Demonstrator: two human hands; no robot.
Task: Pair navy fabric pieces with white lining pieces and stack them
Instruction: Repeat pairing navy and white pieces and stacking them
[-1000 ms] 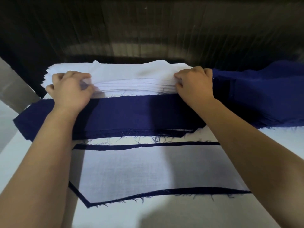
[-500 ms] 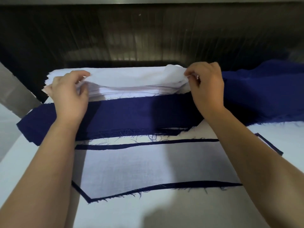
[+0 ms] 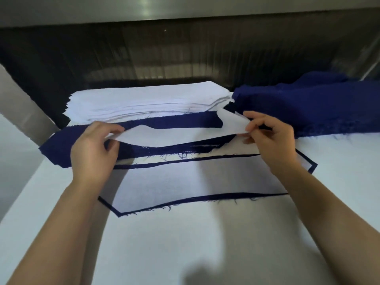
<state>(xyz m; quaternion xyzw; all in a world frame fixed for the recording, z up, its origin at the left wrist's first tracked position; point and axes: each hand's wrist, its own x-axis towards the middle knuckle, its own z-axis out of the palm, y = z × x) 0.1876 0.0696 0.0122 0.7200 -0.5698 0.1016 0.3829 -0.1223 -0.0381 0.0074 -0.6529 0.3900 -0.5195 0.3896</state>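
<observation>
One white lining piece (image 3: 174, 134) hangs stretched between my hands, just above a loose navy fabric piece (image 3: 67, 145). My left hand (image 3: 92, 153) pinches its left end and my right hand (image 3: 271, 138) pinches its right corner. Behind it sits the stack of white lining pieces (image 3: 144, 99). A heap of navy fabric pieces (image 3: 308, 108) lies at the back right. In front of my hands lies a paired stack (image 3: 195, 182), white lining on top with navy edges showing around it.
The white table (image 3: 185, 243) stretches toward me. A dark ribbed wall (image 3: 185, 50) rises right behind the stacks. A grey slanted post (image 3: 20, 112) stands at the left.
My hands lifted the top white lining piece off the white stack and drew it toward me over the navy piece. The camera view tilted up slightly.
</observation>
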